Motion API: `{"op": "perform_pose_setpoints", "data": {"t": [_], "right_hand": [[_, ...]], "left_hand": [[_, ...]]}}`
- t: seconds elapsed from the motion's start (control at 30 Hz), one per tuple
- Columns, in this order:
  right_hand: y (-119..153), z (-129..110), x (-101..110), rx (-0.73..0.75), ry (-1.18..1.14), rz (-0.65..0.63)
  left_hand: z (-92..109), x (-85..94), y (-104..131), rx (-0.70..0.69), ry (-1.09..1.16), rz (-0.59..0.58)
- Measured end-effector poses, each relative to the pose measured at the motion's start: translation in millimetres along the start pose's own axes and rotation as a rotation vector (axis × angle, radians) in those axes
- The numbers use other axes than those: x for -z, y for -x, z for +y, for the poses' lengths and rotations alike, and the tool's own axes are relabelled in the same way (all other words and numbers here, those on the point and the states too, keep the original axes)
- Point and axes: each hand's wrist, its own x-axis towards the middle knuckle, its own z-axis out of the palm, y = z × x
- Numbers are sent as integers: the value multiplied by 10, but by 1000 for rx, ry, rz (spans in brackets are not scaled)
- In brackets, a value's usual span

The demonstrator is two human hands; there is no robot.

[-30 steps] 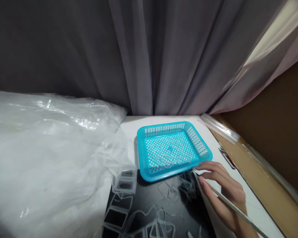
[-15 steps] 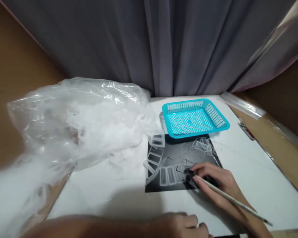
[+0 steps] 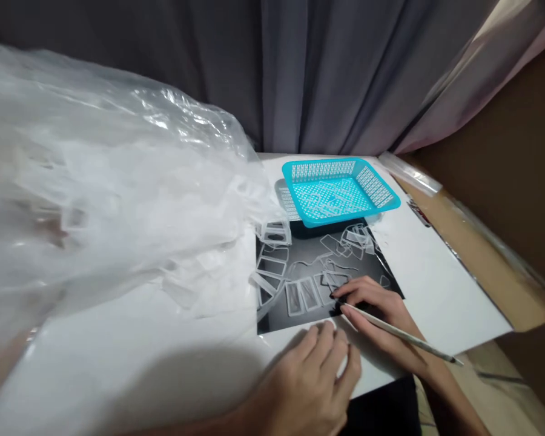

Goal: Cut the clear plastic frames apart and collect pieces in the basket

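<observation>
My right hand (image 3: 375, 306) grips a thin pale pen-like stick (image 3: 402, 334), pointed at its rear end. Its front end is hidden among my fingers, above a black sheet (image 3: 300, 260). By my fingertips lie small translucent rectangular frames (image 3: 303, 297), side by side on the sheet. A looser heap of frames (image 3: 358, 239) lies at the sheet's far right. Thin clear strips curl across the middle. My left hand (image 3: 315, 369) rests on the white table below the sheet, holding nothing, its fingers bent and slightly apart.
A large clear plastic bag (image 3: 131, 200) full of white pieces covers the left side. Behind the sheet stands a blue perforated basket (image 3: 340, 215) with several clear frames inside. A grey curtain (image 3: 322, 72) hangs behind the white table (image 3: 445, 272). Clear plastic (image 3: 411, 172) lies along the right side.
My left hand has come up from the bottom edge onto the table near the sheet. The view has shifted, and the bag fills more of the left. My right hand still holds the stick.
</observation>
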Motion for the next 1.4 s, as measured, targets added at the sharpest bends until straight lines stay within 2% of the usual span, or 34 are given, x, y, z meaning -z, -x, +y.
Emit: {"op": "perform_pose_setpoints", "data": {"t": [0.1, 0.4, 0.67, 1.03, 1.4], "right_hand": [[39, 14, 25, 6, 30, 16], [-37, -106, 154, 63, 86, 98], [-146, -46, 99, 182, 132, -42], [-35, 15, 38, 41, -5, -4], [-89, 27, 58, 65, 10, -67]], "left_hand": [[-10, 13, 25, 30, -52, -86], [-41, -9, 72, 81, -100, -107], [15, -7, 62, 45, -99, -148], [12, -15, 71, 56, -41, -192], [-11, -62, 87, 118, 81, -147]]}}
